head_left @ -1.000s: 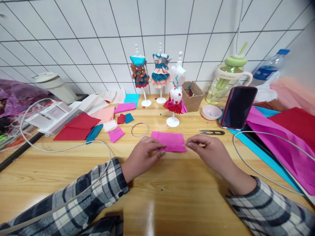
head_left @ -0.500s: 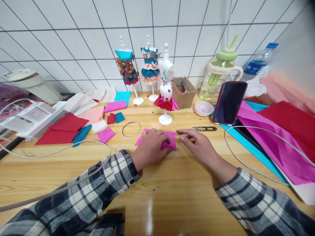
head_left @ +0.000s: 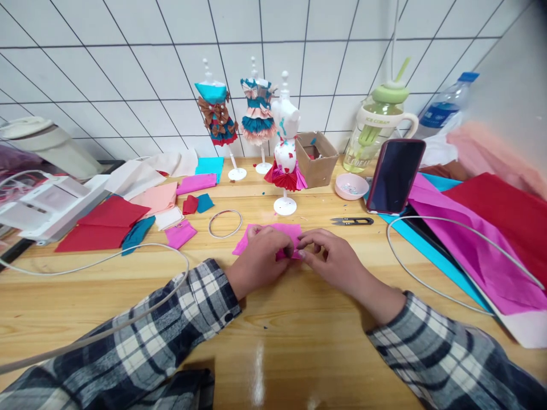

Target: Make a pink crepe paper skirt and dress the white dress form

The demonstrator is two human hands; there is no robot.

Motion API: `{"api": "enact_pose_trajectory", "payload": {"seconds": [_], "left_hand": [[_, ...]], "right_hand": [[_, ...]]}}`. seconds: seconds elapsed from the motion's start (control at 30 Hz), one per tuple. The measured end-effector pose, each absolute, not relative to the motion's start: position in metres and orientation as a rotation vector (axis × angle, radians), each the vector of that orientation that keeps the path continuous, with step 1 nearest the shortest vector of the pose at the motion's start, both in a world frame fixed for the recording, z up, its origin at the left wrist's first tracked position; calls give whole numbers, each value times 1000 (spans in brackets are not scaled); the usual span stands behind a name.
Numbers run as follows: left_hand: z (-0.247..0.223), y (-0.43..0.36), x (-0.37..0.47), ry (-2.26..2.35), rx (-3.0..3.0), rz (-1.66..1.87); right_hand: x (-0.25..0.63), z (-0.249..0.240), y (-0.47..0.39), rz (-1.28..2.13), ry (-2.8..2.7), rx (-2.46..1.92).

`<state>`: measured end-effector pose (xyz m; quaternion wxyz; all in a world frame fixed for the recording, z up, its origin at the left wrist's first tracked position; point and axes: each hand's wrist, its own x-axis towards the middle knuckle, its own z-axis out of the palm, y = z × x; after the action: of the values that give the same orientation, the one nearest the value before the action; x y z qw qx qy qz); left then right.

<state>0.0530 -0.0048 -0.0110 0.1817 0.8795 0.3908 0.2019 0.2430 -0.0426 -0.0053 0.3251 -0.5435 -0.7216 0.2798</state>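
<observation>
A magenta piece of crepe paper (head_left: 287, 229) lies on the wooden table in front of me. My left hand (head_left: 267, 250) rests over it, fingers curled and closed on its near edge. At the right edge of the paper, my right hand (head_left: 331, 253) has its thumb and index finger brought together on the corner; the other fingers are bent. Just beyond the paper stands a small white mannequin (head_left: 285, 122) in a red and magenta ruffled skirt. Thread snips (head_left: 352, 221) lie beyond my right hand. A metal ring (head_left: 225, 224) lies left of the paper.
Two dressed mannequins (head_left: 216, 114) stand behind, near a cardboard box (head_left: 317, 162). A pink bowl (head_left: 351, 187), phone (head_left: 395, 176) and drink bottle (head_left: 371, 128) are at right. Coloured sheets (head_left: 474, 256) lie far right, scraps (head_left: 105, 222) left. A white cable (head_left: 186, 273) crosses my left forearm.
My right hand has moved left from beside the paper onto its right edge. The left hand has stayed on the paper. The view has shifted slightly.
</observation>
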Motion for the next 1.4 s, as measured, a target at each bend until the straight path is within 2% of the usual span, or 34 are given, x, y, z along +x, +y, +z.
{"api": "enact_pose_trajectory", "payload": {"seconds": [0.3,0.97,1.3,1.4], "left_hand": [[-9,-6,55,1125,2383,610],[-5,-6,51,1065,2555,581],[-8,0,53,1087,2395,601],[-8,0,53,1091,2404,599]], "right_hand": [[241,-7,-46,680,-1936,-1391],[246,-14,-41,682,-1887,-1481],[244,-11,-43,887,-1662,-1534],[245,-10,-43,845,-1713,-1520]]}}
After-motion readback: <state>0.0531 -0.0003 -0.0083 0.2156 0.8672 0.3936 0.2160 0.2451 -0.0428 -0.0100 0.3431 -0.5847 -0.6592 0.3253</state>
